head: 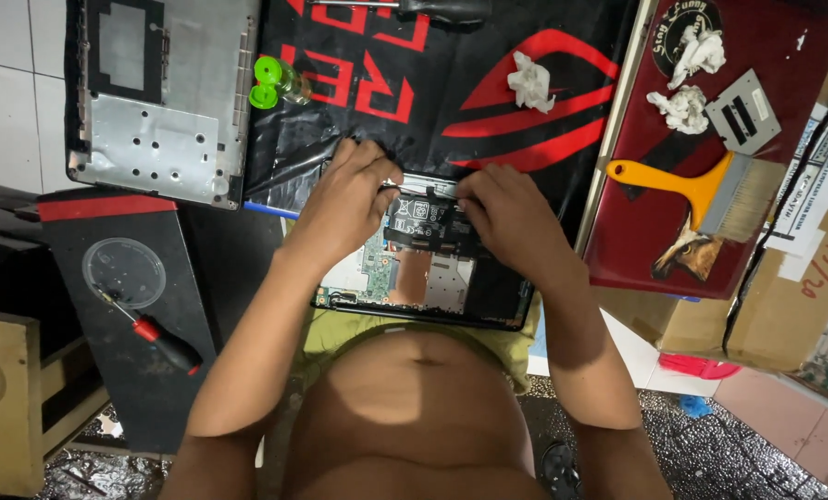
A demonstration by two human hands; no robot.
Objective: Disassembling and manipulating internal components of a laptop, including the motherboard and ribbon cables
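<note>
An opened laptop base [432, 287] lies in front of me on a black mat with red markings [451, 83], its green circuit board and black battery [423, 222] exposed. My left hand [344, 199] rests on the upper left part of the base, fingers bent onto the battery's left end. On the battery's right end sits my right hand [506, 213], its fingers curled over the top edge. A thin metal strip shows between the two hands. I cannot tell whether either hand pinches a small part.
A grey laptop cover [155, 102] lies upper left, a green-capped bottle [275, 83] beside it. A red-handled screwdriver [159, 338] and clear round dish [124, 271] sit left. An orange-handled brush [701, 190], metal plate [742, 111] and crumpled tissues [682, 106] lie on the red surface to my right.
</note>
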